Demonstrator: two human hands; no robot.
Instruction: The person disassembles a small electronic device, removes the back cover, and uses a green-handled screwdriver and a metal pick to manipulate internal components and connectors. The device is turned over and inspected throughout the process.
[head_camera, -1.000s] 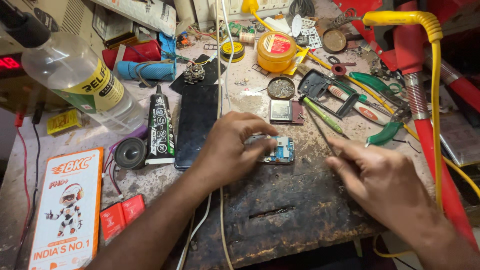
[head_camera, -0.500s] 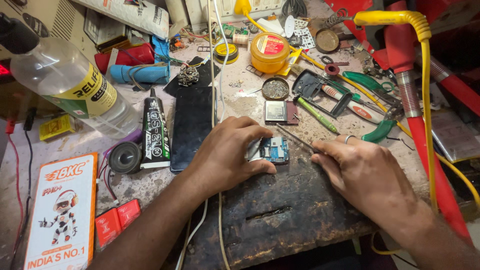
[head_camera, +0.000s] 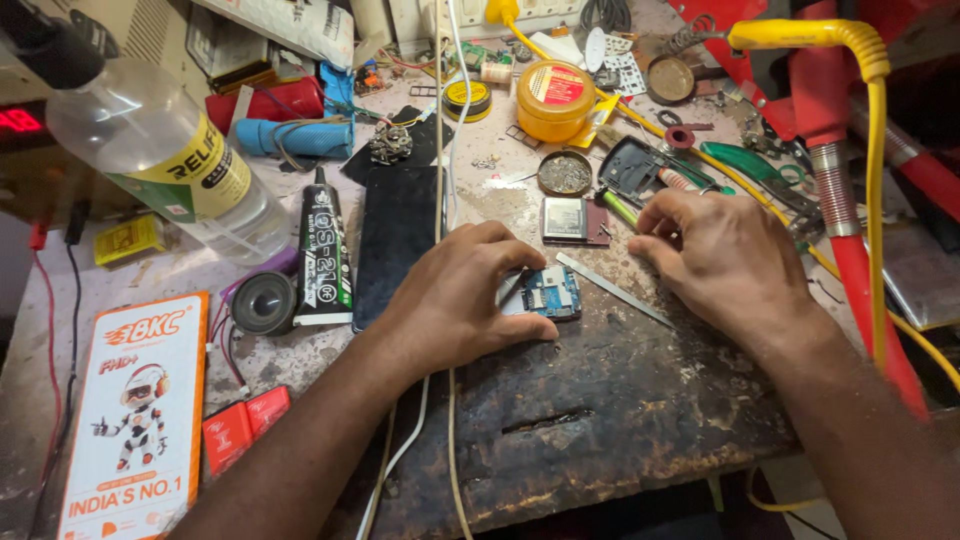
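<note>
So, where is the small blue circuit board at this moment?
In the head view, the small blue circuit board lies near the middle of the worn bench, under the left hand's fingers, beside a thin metal strip.

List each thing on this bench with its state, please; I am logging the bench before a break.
Left hand: pressing down on the small blue circuit board.
Right hand: empty, fingers curled, resting by the tools.
Clear bottle: lying on its side, cap on.
Black glue tube: lying flat, capped.
Phone screen: dark, lying flat.
Yellow jar: upright, lid closed.
Metal strip: lying loose beside the board.
Orange box: flat, closed.
</note>
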